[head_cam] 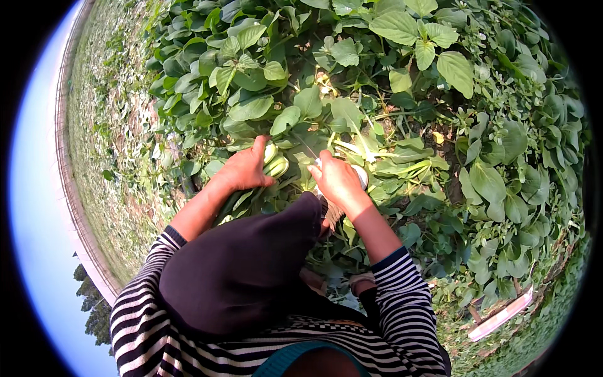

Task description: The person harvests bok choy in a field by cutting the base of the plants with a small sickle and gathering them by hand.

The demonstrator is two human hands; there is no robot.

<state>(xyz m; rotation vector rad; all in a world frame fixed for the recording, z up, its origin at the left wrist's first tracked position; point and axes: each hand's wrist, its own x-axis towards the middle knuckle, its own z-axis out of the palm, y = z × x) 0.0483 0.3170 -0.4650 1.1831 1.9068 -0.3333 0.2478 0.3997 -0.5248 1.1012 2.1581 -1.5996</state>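
My left hand (245,168) is wrapped around several pale-based bok choy heads (275,161), whose cut-looking ends face right. In my right hand (338,181) is a knife; its thin blade (307,147) points up and left over the leaves, and the fingers cover most of its handle. A white rounded edge (362,176) shows beside the right wrist, too hidden to name. Loose leaves with pale stalks (400,162) lie flattened on the ground right of the knife. My dark-clothed knee (254,257) is bent below the two hands.
Dense standing leafy greens (188,70) grow beyond my hands, with taller broad-leaved weeds (424,42) among them. More greens (490,184) stand to the right. A pinkish-white bar-shaped object (501,315) lies at lower right. Sparser ground (136,108) spreads to the left.
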